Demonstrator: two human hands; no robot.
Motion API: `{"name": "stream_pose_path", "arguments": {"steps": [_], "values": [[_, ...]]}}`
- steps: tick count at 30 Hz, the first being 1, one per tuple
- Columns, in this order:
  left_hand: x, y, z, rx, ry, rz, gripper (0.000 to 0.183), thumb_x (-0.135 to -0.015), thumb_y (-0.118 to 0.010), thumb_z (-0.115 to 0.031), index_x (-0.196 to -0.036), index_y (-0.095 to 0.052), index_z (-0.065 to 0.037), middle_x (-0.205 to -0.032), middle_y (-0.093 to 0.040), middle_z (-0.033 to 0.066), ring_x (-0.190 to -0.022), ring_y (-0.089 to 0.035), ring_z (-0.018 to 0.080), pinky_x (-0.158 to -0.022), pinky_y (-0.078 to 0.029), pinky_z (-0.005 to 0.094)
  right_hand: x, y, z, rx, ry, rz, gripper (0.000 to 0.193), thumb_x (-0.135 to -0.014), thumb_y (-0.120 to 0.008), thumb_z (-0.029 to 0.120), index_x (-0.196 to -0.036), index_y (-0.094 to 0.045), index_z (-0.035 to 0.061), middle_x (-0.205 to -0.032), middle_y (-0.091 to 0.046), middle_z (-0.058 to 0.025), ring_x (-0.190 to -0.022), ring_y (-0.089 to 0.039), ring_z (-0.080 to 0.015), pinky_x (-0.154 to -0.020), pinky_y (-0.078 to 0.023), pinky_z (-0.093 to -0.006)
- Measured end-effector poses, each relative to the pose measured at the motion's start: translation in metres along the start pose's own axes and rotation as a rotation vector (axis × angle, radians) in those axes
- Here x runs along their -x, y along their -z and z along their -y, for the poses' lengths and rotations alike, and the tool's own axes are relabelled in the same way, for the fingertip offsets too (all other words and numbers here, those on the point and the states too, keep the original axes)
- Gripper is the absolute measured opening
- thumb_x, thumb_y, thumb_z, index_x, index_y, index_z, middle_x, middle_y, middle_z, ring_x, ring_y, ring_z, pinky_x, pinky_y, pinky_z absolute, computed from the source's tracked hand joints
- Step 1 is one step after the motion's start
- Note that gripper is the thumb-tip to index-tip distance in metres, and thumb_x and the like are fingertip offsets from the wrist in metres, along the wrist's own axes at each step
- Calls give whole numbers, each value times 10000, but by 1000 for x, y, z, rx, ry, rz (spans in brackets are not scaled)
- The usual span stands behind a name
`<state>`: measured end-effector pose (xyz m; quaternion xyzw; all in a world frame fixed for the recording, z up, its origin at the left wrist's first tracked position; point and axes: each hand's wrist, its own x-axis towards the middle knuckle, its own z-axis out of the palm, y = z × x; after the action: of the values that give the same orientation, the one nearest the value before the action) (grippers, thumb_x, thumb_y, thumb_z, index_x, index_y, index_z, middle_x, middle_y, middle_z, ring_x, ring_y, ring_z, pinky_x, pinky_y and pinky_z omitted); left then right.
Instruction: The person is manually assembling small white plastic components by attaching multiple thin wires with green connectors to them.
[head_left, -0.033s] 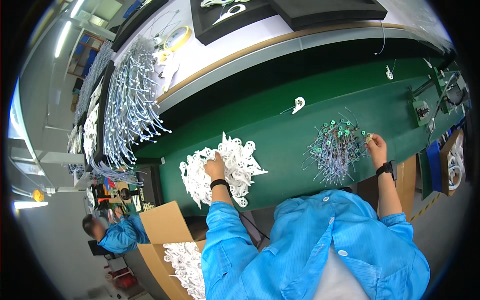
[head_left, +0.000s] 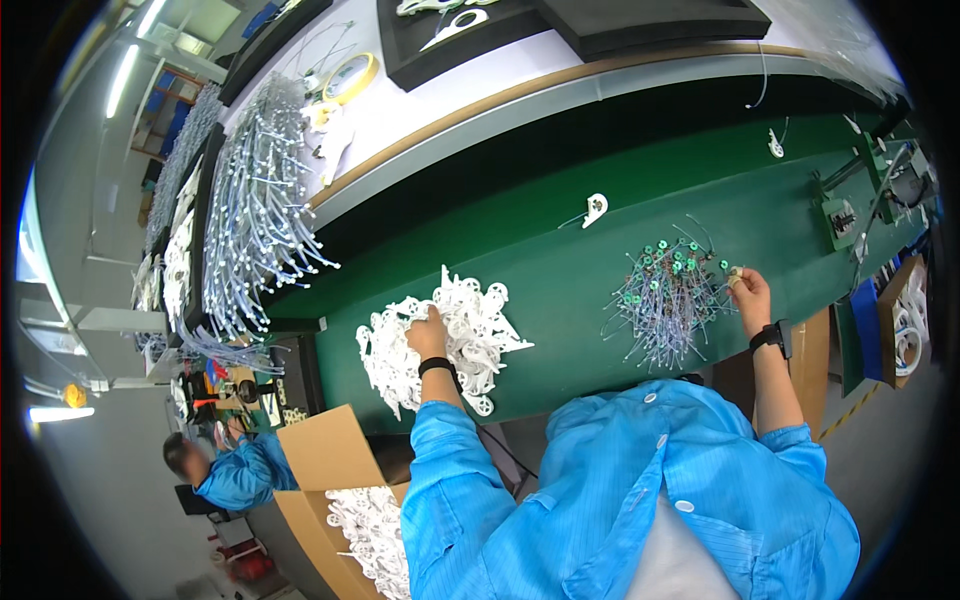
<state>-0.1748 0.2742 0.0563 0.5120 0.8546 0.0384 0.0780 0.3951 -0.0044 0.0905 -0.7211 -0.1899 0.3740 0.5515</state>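
Observation:
My left hand (head_left: 427,338) is in a heap of white plastic parts (head_left: 478,325) on the green worktop. Its fingers are curled among them, and what they grip is hidden. On the right lies a pile of thin bluish cords with small green ends (head_left: 668,305). Beside that pile, my right hand (head_left: 752,300) is raised with thumb and fingers pinched together. A small yellowish bit (head_left: 736,273) shows at its fingertips, too small to name.
A single white part (head_left: 595,209) lies farther back on the worktop. At the right end stands a green metal fixture (head_left: 840,222). An open cardboard box (head_left: 328,447) of white parts is at lower left. Cord bundles (head_left: 262,205) hang from a shelf; a person (head_left: 235,470) sits beyond.

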Motion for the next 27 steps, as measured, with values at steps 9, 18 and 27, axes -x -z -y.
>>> {"name": "stream_pose_path", "arguments": {"steps": [9, 18, 27], "values": [[-32, -23, 11, 786, -165, -198, 220, -811, -628, -163, -870, -518, 18, -831, -589, 131, -739, -559, 222, -697, -505, 365, 9, -43, 28, -306, 252, -179, 262, -875, -565, -13, -1135, -575, -28, -984, -632, -92, -786, -659, -184, -656, -528, -265], [182, 103, -119, 1403, -146, 692, 332, -973, -376, -120, -1260, -209, -116, -725, -583, 154, -522, -605, 251, -467, -528, 336, 61, -55, 111, -731, 79, 201, 231, -894, -466, 1, -1087, -591, 25, -1023, -633, -149, -829, -625, -197, -726, -513, -304], [284, 132, -180, 1770, 30, 1413, 366, -888, -456, -60, -1250, -422, -100, -977, -565, 134, -760, -518, 200, -617, -413, 291, 107, -84, 159, -859, 81, 603, 295, -871, -554, 2, -1166, -565, -2, -1111, -618, -195, -941, -651, -263, -781, -548, -338]]}}
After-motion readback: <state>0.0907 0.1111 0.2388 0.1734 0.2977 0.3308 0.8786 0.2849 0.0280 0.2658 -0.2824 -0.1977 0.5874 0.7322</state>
